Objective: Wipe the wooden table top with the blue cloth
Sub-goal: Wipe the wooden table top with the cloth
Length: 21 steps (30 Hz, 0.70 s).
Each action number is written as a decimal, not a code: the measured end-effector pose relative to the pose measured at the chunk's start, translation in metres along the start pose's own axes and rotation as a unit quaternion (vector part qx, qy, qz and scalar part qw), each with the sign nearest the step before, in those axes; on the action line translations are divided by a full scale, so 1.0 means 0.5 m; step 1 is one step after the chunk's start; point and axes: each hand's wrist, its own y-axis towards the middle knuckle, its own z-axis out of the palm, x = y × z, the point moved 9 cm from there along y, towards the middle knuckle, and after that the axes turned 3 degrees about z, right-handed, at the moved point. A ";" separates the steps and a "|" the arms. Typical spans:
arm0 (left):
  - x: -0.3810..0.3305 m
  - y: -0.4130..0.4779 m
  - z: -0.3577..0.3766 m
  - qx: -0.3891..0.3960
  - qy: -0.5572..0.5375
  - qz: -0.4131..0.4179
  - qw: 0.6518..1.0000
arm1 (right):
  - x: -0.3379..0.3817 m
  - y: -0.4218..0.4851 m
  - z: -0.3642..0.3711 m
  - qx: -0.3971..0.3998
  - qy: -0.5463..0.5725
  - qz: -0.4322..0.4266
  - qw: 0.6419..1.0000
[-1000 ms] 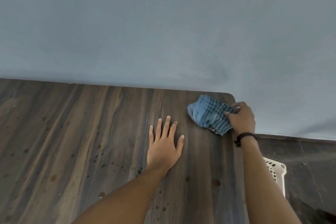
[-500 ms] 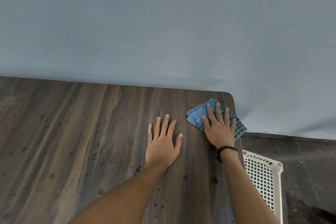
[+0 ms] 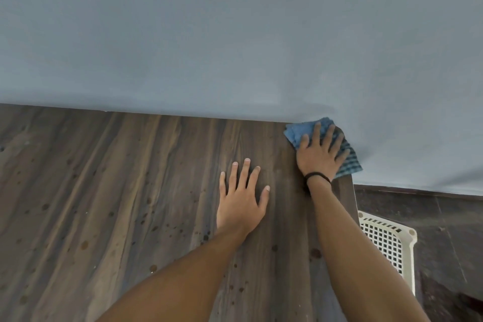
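Note:
The blue checked cloth (image 3: 300, 131) lies flattened on the far right corner of the dark wooden table top (image 3: 117, 191), against the wall, one edge hanging past the table's right side. My right hand (image 3: 320, 155) presses down on it with straight, spread fingers; a black band circles that wrist. My left hand (image 3: 241, 200) rests flat on the bare wood a little left of and nearer than the cloth, fingers spread. Dark round spots dot the wood, mostly to the left and near me.
A blue-grey wall (image 3: 235, 34) runs along the table's far edge. Beside the table's right edge, a white plastic lattice basket (image 3: 386, 240) stands on the dark floor (image 3: 444, 217).
My right hand went from gripping the bunched cloth to pressing it flat, then slid it away from me into the far right corner. The left hand stayed flat on the wood.

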 end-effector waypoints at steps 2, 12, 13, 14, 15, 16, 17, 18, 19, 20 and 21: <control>0.001 0.000 0.000 0.000 -0.001 -0.002 1.000 | 0.044 -0.015 0.014 0.012 -0.024 -0.087 0.996; 0.001 0.000 0.005 -0.006 0.007 -0.003 1.000 | 0.031 0.026 0.000 -0.002 -0.016 -0.054 0.998; 0.000 -0.002 0.005 -0.004 0.006 -0.004 1.000 | 0.035 0.007 0.007 0.004 -0.029 -0.100 0.995; -0.003 -0.002 0.005 -0.001 0.006 -0.004 1.000 | 0.021 -0.010 0.008 0.008 -0.037 -0.134 0.990; -0.004 -0.003 0.003 -0.001 0.007 -0.004 1.000 | -0.004 -0.018 0.002 0.012 -0.040 -0.143 0.989; -0.005 -0.003 0.002 -0.001 0.007 -0.004 1.000 | -0.029 -0.013 -0.007 0.010 -0.038 -0.126 0.991; -0.006 0.000 0.000 -0.004 0.007 -0.003 1.000 | -0.046 0.003 -0.015 0.005 -0.029 -0.090 0.996; -0.006 0.002 0.000 -0.006 0.008 -0.002 1.000 | -0.054 0.019 -0.020 -0.001 -0.019 -0.046 0.999; -0.003 0.003 0.001 -0.005 0.010 -0.001 1.000 | -0.046 0.024 -0.020 -0.001 -0.009 -0.015 1.000; -0.001 0.003 0.003 -0.005 0.014 -0.001 1.000 | -0.026 0.017 -0.016 -0.001 -0.009 -0.010 1.000; -0.001 0.001 0.004 -0.005 0.015 -0.002 1.000 | -0.004 -0.002 -0.008 -0.005 -0.018 -0.033 0.999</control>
